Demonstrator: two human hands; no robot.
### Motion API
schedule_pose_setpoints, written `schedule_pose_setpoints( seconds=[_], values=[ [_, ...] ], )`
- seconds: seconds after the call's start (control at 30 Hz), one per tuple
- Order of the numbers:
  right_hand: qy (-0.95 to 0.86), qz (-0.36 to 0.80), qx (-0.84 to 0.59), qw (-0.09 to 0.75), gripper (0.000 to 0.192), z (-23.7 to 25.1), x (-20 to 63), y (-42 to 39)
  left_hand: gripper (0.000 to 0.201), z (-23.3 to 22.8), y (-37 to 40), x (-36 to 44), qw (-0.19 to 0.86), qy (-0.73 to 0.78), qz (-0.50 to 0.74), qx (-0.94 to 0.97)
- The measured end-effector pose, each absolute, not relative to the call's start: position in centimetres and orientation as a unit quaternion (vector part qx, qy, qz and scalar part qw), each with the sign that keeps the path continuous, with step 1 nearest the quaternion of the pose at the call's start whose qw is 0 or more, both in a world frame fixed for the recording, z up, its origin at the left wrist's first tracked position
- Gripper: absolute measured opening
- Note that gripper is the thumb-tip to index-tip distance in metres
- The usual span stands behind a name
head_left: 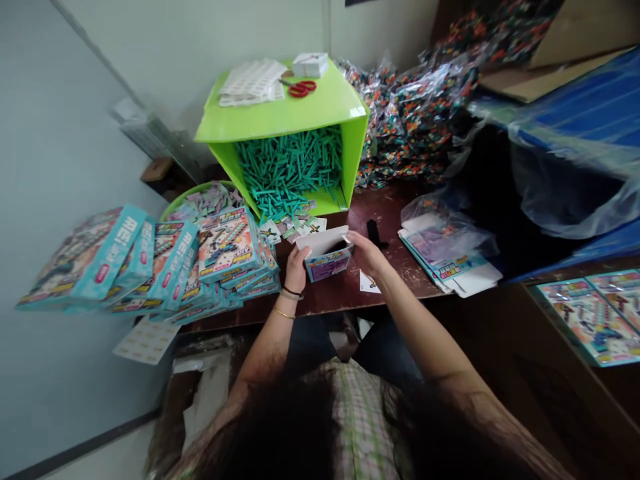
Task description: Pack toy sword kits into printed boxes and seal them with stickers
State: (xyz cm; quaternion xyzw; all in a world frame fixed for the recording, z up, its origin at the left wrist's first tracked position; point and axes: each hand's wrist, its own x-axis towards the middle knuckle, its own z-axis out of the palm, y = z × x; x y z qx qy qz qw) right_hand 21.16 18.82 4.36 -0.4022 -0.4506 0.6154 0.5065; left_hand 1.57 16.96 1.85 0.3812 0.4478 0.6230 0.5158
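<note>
Between my hands is a small printed cardboard box (328, 265), its white flap (324, 240) raised and its dark inside partly showing. My left hand (297, 270) grips the box's left edge, thumb near the flap. At the right edge, my right hand (366, 255) holds the box with its fingers by the flap's corner. A black toy piece (375, 235) lies on the table just beyond my right hand. Beneath that wrist is a white printed card (369, 283). Several more cards (314, 225) lie behind the box.
A green bin (354, 160) on its side holds teal sticks (290, 167); red scissors (302, 88) lie on top. Finished-looking boxes (230, 247) are stacked at left. Flattened boxes (450, 260) lie right, near a plastic-lined blue crate (590, 113). Bagged colourful pieces (410, 120) are piled behind.
</note>
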Motion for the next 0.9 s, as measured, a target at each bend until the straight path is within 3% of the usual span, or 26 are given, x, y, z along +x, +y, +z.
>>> schedule_pose_setpoints(
  seconds=[0.07,0.17,0.23,0.3,0.43,0.73,0.8,0.9],
  values=[
    [-0.55,0.532,-0.441,0.469,0.036,5.2,22.3,19.3,0.043,2.6,17.2,1.3,0.52,0.438,0.603,0.417],
    [-0.732,0.294,-0.467,0.4,0.017,7.0,23.5,20.3,0.037,3.6,18.1,1.1,0.534,0.427,0.549,0.481],
    [-0.831,0.155,-0.411,0.342,0.026,8.2,23.7,20.6,0.032,4.1,19.0,0.9,0.542,0.414,0.52,0.514],
    [-0.902,0.096,-0.322,0.27,0.038,9.1,23.5,20.7,0.03,4.4,19.7,0.7,0.554,0.399,0.5,0.533],
    [-0.934,0.09,-0.273,0.211,0.041,9.3,23.3,20.8,0.035,4.7,20.1,0.2,0.582,0.377,0.477,0.54],
    [-0.842,0.268,-0.357,0.301,0.031,8.9,22.0,20.6,0.035,5.0,19.1,0.7,0.597,0.369,0.483,0.524],
    [-0.854,0.251,-0.356,0.285,0.034,8.9,22.2,20.5,0.041,4.8,18.1,1.0,0.572,0.369,0.546,0.488],
    [-0.894,0.181,-0.341,0.227,0.041,8.4,23.2,20.0,0.048,4.1,16.1,1.0,0.454,0.403,0.614,0.504]
  ],
)
